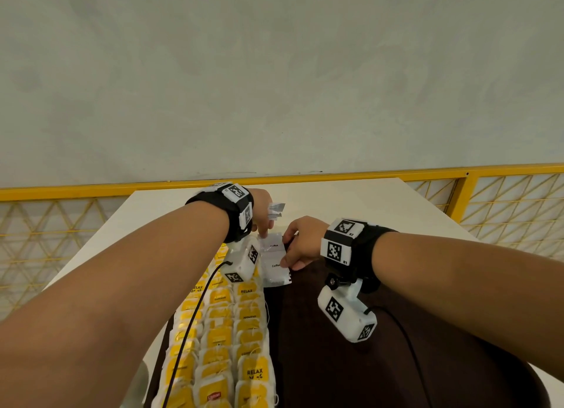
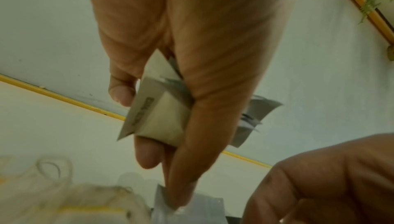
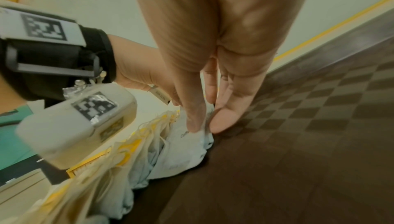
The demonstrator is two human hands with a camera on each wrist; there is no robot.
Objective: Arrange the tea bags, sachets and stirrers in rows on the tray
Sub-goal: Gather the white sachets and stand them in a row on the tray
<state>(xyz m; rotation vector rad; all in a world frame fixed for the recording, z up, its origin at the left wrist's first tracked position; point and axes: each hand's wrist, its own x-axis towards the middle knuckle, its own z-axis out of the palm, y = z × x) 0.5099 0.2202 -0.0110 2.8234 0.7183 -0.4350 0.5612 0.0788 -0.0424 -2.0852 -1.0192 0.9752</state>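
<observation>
A dark brown checkered tray (image 1: 335, 362) lies on a white table (image 1: 366, 200). Yellow-tagged tea bags (image 1: 232, 331) fill several rows along the tray's left side. Beside them, at the far end, white coffee sachets (image 1: 274, 267) lie in a line. My left hand (image 1: 262, 221) grips a small stack of sachets (image 2: 166, 114) between thumb and fingers, and its forefinger touches the top sachet (image 2: 192, 209) on the tray. My right hand (image 3: 208, 123) pinches the right edge of a laid sachet (image 3: 183, 145) between forefinger and thumb. No stirrers are in sight.
The right half of the tray (image 3: 298, 143) is bare. A yellow railing (image 1: 91, 189) with mesh panels runs behind the table, against a pale wall. A cable from the left wrist camera hangs over the tea bags (image 3: 119, 151).
</observation>
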